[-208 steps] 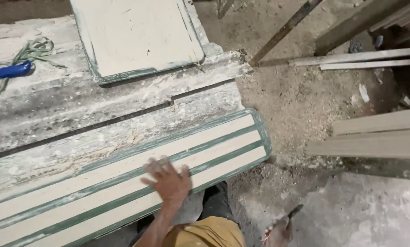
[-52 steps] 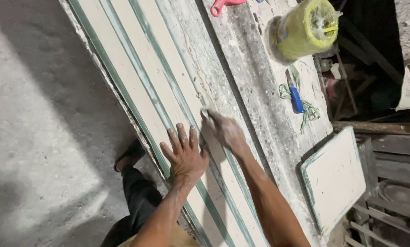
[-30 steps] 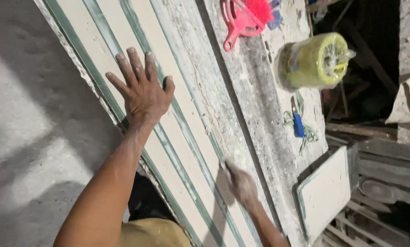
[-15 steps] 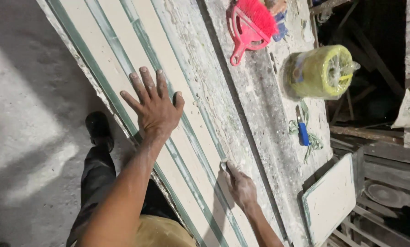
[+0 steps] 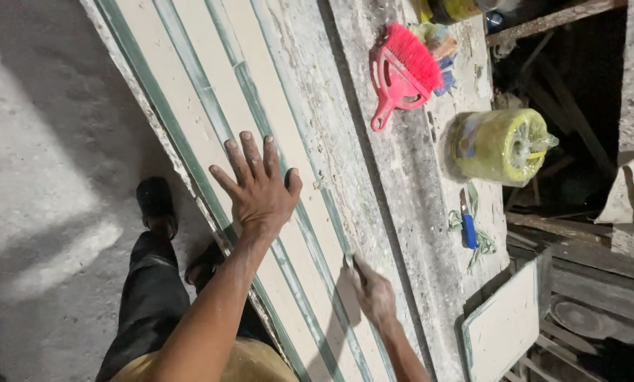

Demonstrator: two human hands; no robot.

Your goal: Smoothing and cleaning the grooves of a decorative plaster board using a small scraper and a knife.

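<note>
The right hand (image 5: 375, 293), nearest the camera, is closed round a small thin tool (image 5: 348, 260); its fingers are curled tight on the handle, and only the tool's tip shows past them, resting on the far green-edged seam of the long pale panel (image 5: 189, 106). I cannot tell what kind of blade or point it is.

Just beyond and to the side of those fingers, the left hand (image 5: 259, 189) lies flat on the panel, fingers spread wide and palm down, across one of the green strips (image 5: 221, 131) that run the panel's length. The panel lies on the rough, crusted counter (image 5: 402, 184) and stretches away from both hands.

As I judge it, the step is running the tool along the seam. To do it well, the flat hand should press firmly near the tool so the panel cannot shift, and stay clear of the tip's line. The tool should follow the green edge steadily, at a low angle, with light pressure.

Well beyond the fingers a pink brush and dustpan (image 5: 402, 74) lie on the counter; off to the side sits a yellow-green roll of cord (image 5: 502, 145), with a small blue-handled tool (image 5: 468, 230) nearer.
</note>
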